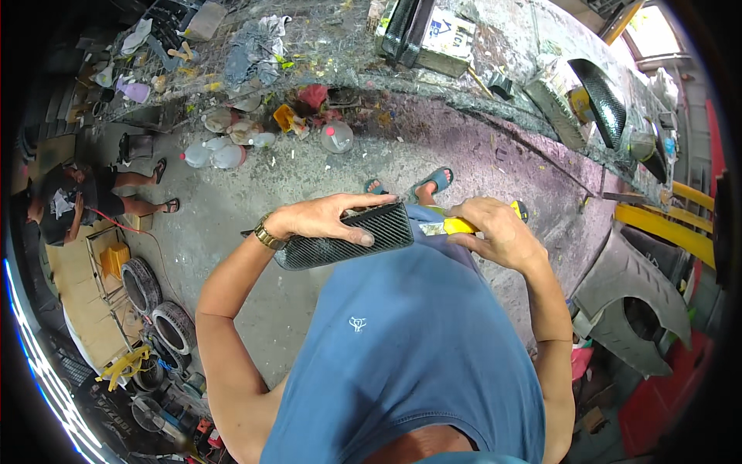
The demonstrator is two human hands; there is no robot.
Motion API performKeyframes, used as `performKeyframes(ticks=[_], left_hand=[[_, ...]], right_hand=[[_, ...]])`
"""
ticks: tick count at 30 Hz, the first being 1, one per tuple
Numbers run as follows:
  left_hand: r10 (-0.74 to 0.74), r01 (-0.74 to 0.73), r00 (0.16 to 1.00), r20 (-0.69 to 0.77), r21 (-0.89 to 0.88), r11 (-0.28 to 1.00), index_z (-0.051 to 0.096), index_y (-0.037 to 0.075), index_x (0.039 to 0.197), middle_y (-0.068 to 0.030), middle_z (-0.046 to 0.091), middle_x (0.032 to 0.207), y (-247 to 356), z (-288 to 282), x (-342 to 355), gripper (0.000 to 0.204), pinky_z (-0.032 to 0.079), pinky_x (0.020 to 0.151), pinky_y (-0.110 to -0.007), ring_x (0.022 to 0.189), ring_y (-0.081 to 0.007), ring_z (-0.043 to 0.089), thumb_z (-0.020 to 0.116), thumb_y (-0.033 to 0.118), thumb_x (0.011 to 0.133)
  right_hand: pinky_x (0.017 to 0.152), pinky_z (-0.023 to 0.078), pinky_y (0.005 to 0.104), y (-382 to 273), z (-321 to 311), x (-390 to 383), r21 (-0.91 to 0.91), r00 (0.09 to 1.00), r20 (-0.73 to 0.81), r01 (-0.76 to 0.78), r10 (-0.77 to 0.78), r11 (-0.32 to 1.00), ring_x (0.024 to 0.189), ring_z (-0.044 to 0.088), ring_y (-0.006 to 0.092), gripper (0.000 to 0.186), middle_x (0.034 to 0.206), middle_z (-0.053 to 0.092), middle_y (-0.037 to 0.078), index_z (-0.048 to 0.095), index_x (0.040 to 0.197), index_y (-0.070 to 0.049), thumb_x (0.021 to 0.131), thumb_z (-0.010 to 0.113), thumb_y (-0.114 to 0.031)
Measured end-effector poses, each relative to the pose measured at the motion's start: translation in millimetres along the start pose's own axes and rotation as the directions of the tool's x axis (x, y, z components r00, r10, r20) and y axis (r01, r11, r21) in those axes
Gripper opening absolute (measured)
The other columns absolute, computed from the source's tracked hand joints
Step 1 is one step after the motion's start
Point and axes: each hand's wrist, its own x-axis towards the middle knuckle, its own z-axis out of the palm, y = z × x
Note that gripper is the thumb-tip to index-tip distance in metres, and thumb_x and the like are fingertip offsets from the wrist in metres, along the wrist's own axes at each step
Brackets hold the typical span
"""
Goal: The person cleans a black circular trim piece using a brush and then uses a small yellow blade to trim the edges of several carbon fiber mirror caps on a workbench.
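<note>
In front of my blue shirt, my left hand (332, 220) grips a long, glossy black woven carbon-fibre piece (313, 251) from above, thumb on its face and fingers along its upper edge. My right hand (495, 236) is closed around a yellow utility knife (460, 225), whose pale metal front end sits right by the right end of the piece. Whether the blade touches that edge I cannot tell. My sandalled feet show beyond both hands.
A cluttered, stained bench (498, 50) runs ahead, with plastic jugs (227, 155) beneath. A person in dark clothes (62, 197) is at left, near tyres (174, 329) and a red hose. Grey body panels (641, 301) and yellow beams (680, 232) stand at right.
</note>
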Motion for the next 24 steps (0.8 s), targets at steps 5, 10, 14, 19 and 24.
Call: performKeyframes(ticks=[5, 10, 14, 19, 24], left_hand=[[-0.068, 0.071, 0.997, 0.034, -0.086, 0.994, 0.032, 0.008, 0.146, -0.0116, 0.034, 0.150, -8, 11, 4, 0.085, 0.026, 0.113, -0.036, 0.137, -0.0223, 0.033, 0.076, 0.034, 0.078], [-0.018, 0.019, 0.999, 0.028, -0.056, 0.998, 0.032, 0.008, 0.147, -0.0113, 0.034, 0.151, -11, 13, 6, 0.086, 0.026, 0.113, -0.037, 0.137, -0.0232, 0.033, 0.076, 0.036, 0.078], [-0.036, 0.038, 0.998, 0.046, -0.042, 0.998, 0.032, 0.008, 0.147, -0.0110, 0.034, 0.151, -6, 12, 8, 0.087, 0.026, 0.113, -0.038, 0.137, -0.0230, 0.033, 0.076, 0.035, 0.077], [-0.057, 0.058, 0.996, 0.063, -0.021, 0.998, 0.033, 0.009, 0.146, -0.0115, 0.034, 0.151, -2, 9, 10, 0.086, 0.025, 0.114, -0.039, 0.138, -0.0251, 0.032, 0.076, 0.037, 0.077], [-0.033, 0.035, 0.992, 0.122, -0.012, 0.999, 0.033, 0.008, 0.146, -0.0123, 0.036, 0.149, -3, 6, 15, 0.086, 0.024, 0.114, -0.039, 0.138, -0.0257, 0.033, 0.076, 0.037, 0.077]], right_hand=[[0.070, 0.046, 0.0394, -7, 10, -11, 0.032, 0.998, 0.055, -0.022, 0.020, 0.999, 0.076, 0.059, 0.0300, 0.029, 0.079, 0.060, 0.010, 0.063, 0.099, -0.005, 0.075, 0.074, -0.018], [0.071, 0.047, 0.0413, -17, 15, -12, 0.069, 0.995, 0.074, -0.066, 0.061, 0.995, 0.080, 0.060, 0.0304, 0.022, 0.079, 0.058, 0.010, 0.061, 0.094, -0.006, 0.079, 0.071, -0.020], [0.071, 0.047, 0.0414, -16, 16, -10, 0.034, 0.998, 0.052, -0.047, 0.045, 0.998, 0.080, 0.060, 0.0303, 0.023, 0.078, 0.057, 0.010, 0.062, 0.094, -0.006, 0.080, 0.071, -0.021], [0.071, 0.048, 0.0392, -11, 19, -7, -0.020, 0.999, 0.032, 0.025, -0.025, 0.999, 0.075, 0.061, 0.0275, 0.026, 0.078, 0.060, 0.008, 0.065, 0.096, -0.006, 0.077, 0.073, -0.022], [0.069, 0.048, 0.0392, -8, 18, -4, -0.061, 0.999, 0.040, 0.018, -0.015, 0.998, 0.073, 0.060, 0.0278, 0.026, 0.075, 0.059, 0.008, 0.066, 0.095, -0.006, 0.076, 0.074, -0.021]])
